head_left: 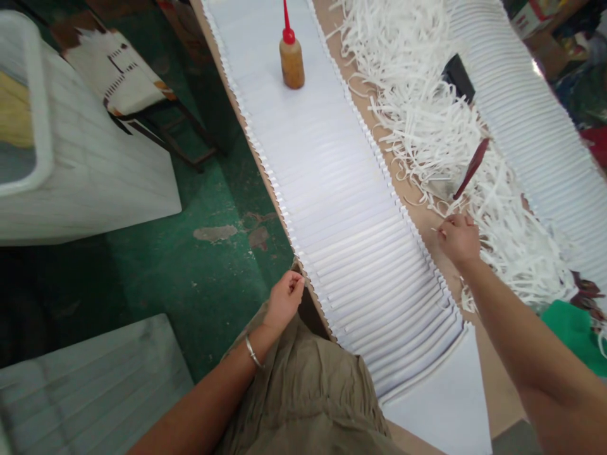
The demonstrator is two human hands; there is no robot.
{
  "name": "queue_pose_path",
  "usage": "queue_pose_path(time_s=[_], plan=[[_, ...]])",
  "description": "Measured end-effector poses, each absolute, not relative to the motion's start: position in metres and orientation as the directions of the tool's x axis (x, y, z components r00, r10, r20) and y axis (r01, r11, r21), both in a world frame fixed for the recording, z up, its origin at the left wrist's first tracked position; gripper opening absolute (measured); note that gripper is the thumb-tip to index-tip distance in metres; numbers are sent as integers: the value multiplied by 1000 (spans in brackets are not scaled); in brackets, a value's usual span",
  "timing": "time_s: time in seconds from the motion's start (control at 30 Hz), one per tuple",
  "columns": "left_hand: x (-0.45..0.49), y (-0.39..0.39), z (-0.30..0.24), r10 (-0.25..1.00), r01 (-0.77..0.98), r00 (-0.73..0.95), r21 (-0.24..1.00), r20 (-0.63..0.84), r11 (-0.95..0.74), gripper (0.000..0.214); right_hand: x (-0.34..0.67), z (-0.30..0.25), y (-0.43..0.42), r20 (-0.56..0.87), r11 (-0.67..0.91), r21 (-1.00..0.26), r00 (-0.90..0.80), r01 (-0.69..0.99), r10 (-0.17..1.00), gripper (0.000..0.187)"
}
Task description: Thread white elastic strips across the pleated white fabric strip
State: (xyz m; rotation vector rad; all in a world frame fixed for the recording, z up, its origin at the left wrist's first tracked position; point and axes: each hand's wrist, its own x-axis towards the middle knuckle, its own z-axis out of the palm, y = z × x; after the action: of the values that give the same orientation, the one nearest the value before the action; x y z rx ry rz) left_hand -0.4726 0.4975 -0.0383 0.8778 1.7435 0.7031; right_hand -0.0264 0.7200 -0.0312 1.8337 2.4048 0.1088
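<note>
A long row of overlapping white sheets [360, 208] with ridged, folded-looking edges runs along the table. My left hand [287, 296], a bracelet on its wrist, is by the row's left edge. Its thumb and fingers are pinched together, and anything between them is too small to make out. On the right side of the row, my right hand [459, 239] is closed above the brown table top [429, 224], next to a heap of loose white strips [422, 95]. Whatever its fingers hold is hidden. Farther up, a bottle of amber liquid [292, 66] with a red nozzle stands on the sheets.
A dark red, thin-bladed or handled object [471, 169] and a black block [459, 78] lie among the strips. Another ridged white row [516, 95] extends along the far right. Left on the green floor are a white bin [104, 145] and a stool [137, 82].
</note>
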Motion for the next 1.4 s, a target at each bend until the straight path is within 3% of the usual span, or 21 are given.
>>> queue_pose_path(time_s=[0.17,0.3,0.43,0.57,0.7,0.83,0.97,1.17,1.4], plan=[[-433,515,-28,898,331,49,856,-437,398,16,-80,3,655,-186,531,-109,-542,840,819,19],[-393,535,-24,927,344,196,908,-321,241,20,-132,9,617,-325,506,-296,-584,810,744,19],[-371,550,-19,926,386,269,911,-264,147,26,-168,3,596,-389,449,-395,-588,802,709,19],[-375,554,-16,894,401,270,886,-358,234,14,-185,2,583,-412,365,-445,-548,818,728,17],[-391,549,-18,821,191,318,881,-473,433,11,-197,4,580,-414,235,-571,-523,787,745,13],[-414,546,-21,758,1,368,815,-539,579,15,-202,5,588,-412,165,-696,-576,699,705,24],[-455,546,-28,779,15,182,794,-599,607,19,-179,0,614,-424,90,-722,-541,686,726,36],[-504,545,-46,819,122,-136,811,-557,572,16,-111,-17,677,-435,-85,-611,-245,787,866,39],[-490,559,-52,797,288,-299,747,-524,599,17,-98,-34,722,-307,-120,-640,-109,759,945,41]])
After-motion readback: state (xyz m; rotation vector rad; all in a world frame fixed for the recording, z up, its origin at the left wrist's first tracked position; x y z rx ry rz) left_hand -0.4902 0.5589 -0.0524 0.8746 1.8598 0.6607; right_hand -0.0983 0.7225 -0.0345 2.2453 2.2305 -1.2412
